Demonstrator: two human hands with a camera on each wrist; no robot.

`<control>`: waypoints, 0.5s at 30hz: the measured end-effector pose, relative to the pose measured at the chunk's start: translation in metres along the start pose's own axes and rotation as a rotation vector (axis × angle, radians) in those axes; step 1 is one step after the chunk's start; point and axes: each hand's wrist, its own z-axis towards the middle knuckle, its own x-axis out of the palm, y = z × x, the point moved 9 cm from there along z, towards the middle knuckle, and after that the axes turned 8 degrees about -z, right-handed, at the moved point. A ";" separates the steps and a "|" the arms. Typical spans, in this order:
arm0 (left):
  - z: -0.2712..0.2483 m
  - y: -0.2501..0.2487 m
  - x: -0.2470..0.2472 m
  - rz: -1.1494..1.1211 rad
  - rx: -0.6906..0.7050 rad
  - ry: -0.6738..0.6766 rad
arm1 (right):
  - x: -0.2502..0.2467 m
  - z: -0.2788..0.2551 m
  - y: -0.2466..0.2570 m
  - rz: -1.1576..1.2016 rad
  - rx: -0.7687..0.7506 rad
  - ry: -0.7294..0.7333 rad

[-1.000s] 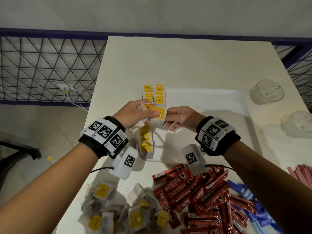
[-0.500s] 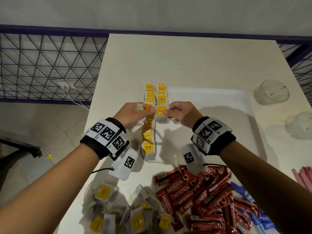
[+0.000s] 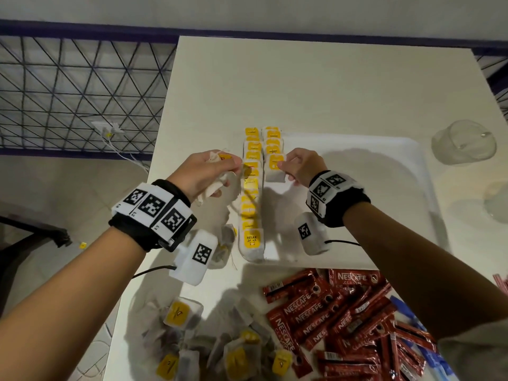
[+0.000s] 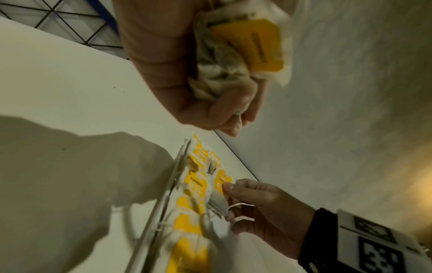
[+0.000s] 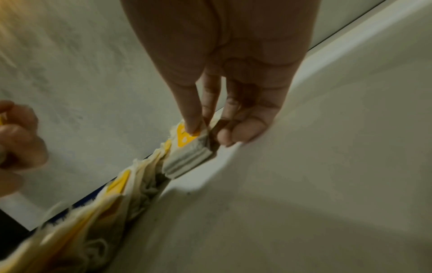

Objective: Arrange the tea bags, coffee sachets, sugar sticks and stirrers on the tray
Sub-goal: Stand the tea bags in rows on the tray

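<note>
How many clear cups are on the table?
2. One clear cup sits off the tray's far right corner; the other sits nearer, cut by the frame's right edge. Others could be out of frame.

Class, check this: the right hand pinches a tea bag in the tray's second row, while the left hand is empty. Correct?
Not quite. The left hand is not empty: it grips a bunch of tea bags, as the left wrist view shows. The right hand does pinch a tea bag in the tray.
</note>
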 end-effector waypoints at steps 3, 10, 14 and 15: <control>0.001 0.000 0.005 -0.047 -0.014 0.053 | 0.000 0.004 -0.003 -0.025 0.038 -0.024; -0.001 0.003 0.005 -0.067 -0.018 0.065 | 0.004 0.003 -0.004 -0.028 0.069 -0.017; -0.002 0.005 0.001 -0.076 -0.030 0.054 | 0.006 0.002 -0.004 0.004 0.083 -0.015; -0.003 0.006 0.001 -0.089 -0.032 0.055 | 0.007 0.002 -0.005 0.008 0.089 -0.011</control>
